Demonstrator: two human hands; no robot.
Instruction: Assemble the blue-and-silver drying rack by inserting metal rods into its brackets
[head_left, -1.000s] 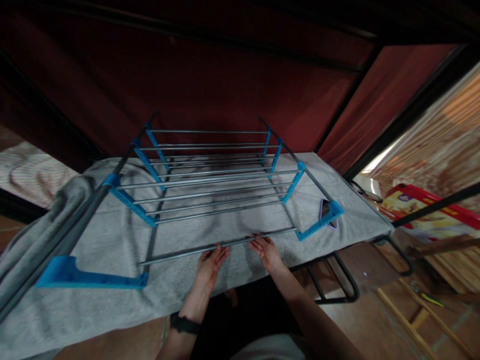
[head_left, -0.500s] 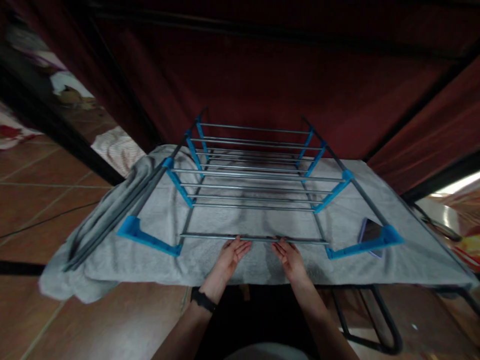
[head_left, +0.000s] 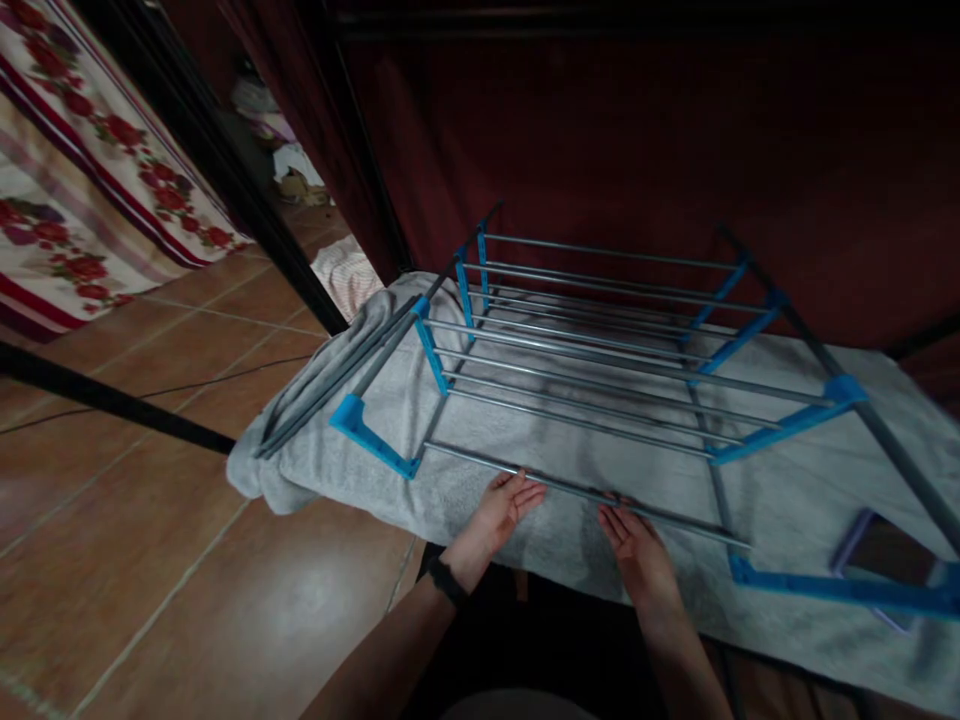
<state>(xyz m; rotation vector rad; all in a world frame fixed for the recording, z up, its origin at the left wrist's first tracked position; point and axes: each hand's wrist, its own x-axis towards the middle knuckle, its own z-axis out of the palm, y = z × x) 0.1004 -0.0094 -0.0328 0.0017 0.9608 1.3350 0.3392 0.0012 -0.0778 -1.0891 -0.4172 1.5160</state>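
My left hand (head_left: 504, 515) is at the front metal rod (head_left: 480, 457) of a rack, palm up, with its thumb side on the rod and the other fingers loosely curled. Further right along the same rod, my right hand (head_left: 637, 548) holds it in a similar way. The rack has blue plastic brackets (head_left: 787, 437) and several thin metal rods between two dark side tubes. The rod's ends lie near the lowest blue brackets, and I cannot tell whether they are seated in them.
Under the rack is a grey blanket (head_left: 465, 500) over a low bed or bench. Loose grey tubes (head_left: 337, 378) lie at its left. A phone (head_left: 889, 550) rests on the blanket at the right, partly behind a bracket. Dark posts and a red curtain (head_left: 585, 140) stand behind.
My view has turned to the left, so the rack sits further right and looks tilted. Both hands stay at the front rod with little change in grip.
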